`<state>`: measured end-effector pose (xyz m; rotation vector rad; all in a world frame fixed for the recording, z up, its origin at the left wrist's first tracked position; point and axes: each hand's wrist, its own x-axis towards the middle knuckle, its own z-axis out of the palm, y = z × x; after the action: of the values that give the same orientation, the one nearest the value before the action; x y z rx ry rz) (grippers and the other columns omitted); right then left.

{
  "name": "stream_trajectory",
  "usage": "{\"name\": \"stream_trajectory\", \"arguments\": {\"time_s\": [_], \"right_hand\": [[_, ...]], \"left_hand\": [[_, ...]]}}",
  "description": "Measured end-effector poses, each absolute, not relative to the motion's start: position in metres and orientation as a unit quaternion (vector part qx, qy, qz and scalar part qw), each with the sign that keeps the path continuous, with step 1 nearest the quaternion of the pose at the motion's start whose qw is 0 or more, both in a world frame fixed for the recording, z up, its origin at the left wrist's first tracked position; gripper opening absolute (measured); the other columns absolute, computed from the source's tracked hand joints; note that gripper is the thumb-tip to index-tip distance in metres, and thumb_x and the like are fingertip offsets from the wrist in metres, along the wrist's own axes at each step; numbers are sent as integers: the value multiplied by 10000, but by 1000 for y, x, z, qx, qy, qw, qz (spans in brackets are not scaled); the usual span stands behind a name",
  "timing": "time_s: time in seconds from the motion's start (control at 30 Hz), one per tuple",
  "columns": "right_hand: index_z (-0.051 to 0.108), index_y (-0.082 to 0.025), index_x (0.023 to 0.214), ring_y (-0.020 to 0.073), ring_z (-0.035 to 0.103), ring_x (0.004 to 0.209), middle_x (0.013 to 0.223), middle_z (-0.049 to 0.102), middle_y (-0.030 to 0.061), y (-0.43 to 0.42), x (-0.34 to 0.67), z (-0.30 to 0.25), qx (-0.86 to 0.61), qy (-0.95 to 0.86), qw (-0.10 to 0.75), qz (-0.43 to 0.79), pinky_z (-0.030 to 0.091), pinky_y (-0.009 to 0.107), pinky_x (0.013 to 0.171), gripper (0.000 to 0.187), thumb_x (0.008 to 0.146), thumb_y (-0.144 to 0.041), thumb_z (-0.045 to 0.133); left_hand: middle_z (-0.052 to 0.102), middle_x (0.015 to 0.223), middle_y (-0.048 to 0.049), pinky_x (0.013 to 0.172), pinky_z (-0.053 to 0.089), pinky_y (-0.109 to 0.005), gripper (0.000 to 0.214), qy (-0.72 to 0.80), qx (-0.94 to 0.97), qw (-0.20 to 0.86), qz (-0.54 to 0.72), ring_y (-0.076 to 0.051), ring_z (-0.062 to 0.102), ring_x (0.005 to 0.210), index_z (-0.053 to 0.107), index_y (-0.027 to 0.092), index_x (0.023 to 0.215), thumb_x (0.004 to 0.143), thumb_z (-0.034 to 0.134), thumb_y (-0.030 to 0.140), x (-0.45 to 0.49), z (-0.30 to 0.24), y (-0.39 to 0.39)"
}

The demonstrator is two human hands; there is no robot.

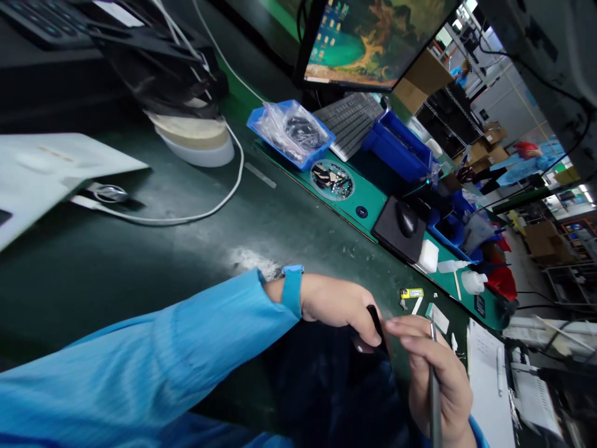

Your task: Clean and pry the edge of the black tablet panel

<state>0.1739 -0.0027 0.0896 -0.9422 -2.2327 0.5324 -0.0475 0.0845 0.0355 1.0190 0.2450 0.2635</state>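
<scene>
My left hand (339, 305), in a blue sleeve with a blue wrist strap, is closed around a small black part (375, 320) near the bench's front edge. My right hand (436, 367) is closed on a thin grey tool (434, 379), its tip pointing up beside the black part. The fingertips of both hands almost meet. A small yellow item (412, 293) and white slips (438, 317) lie on the dark green bench (196, 249) just beyond my hands.
A monitor (373, 37), keyboard (349, 121), blue bins (398, 146), a blue tray with bagged parts (291, 134), a round dish of small parts (332, 180), a mouse (407, 218) on its pad, a white cable (224, 199) and white paper (51, 168) are on the bench. Another person in blue works far right (522, 165).
</scene>
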Motion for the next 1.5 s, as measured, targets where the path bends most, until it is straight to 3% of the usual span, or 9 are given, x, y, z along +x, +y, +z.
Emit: {"name": "stream_trajectory", "arguments": {"time_s": [0.3,0.53,0.83,1.0,1.2,1.37,1.5], "right_hand": [[624,-170,1337,278,666,1242,1306,725,140,-1,168,96,-317,-890,268,187,602,496,974,424,979,40,532],[643,-198,1328,284,643,1284,1326,737,115,10,158,94,-332,-908,227,120,564,498,1021,378,1001,-18,582],[676,-218,1287,246,713,1202,1267,755,96,3,158,89,-456,-780,386,186,604,442,1031,322,1054,-55,525],[652,-217,1327,260,662,1258,1290,746,88,0,163,92,-381,-845,305,219,563,481,1068,413,1004,11,534],[615,-205,1368,275,612,1296,1360,722,102,5,159,95,-334,-907,213,144,542,477,1035,434,991,2,559],[616,-220,1362,286,608,1311,1350,735,91,8,153,91,-351,-909,200,103,508,504,1046,404,1010,-29,559],[631,-248,1379,268,627,1312,1360,726,80,6,158,85,-413,-862,259,140,530,487,1075,411,1025,-51,561]], "left_hand": [[606,626,41,668,409,-289,159,145,477,862,98,-140,517,670,667,185,616,607,719,334,-48,41,83],[588,618,37,703,391,-301,160,161,475,858,111,-142,497,679,653,182,596,595,722,326,-48,37,80],[638,634,44,687,418,-300,209,131,456,875,101,-137,510,636,719,193,734,604,733,355,-51,37,83],[600,595,33,702,402,-309,157,155,462,867,108,-140,501,635,647,189,588,609,712,330,-50,35,81],[593,600,37,686,405,-291,130,179,453,865,117,-142,505,650,654,186,586,573,707,304,-48,35,78],[640,628,25,721,445,-280,107,162,441,875,118,-149,558,682,671,190,590,578,689,295,-48,35,76],[626,582,36,672,426,-275,109,151,438,878,118,-133,523,615,689,197,578,608,718,297,-49,35,78]]}}
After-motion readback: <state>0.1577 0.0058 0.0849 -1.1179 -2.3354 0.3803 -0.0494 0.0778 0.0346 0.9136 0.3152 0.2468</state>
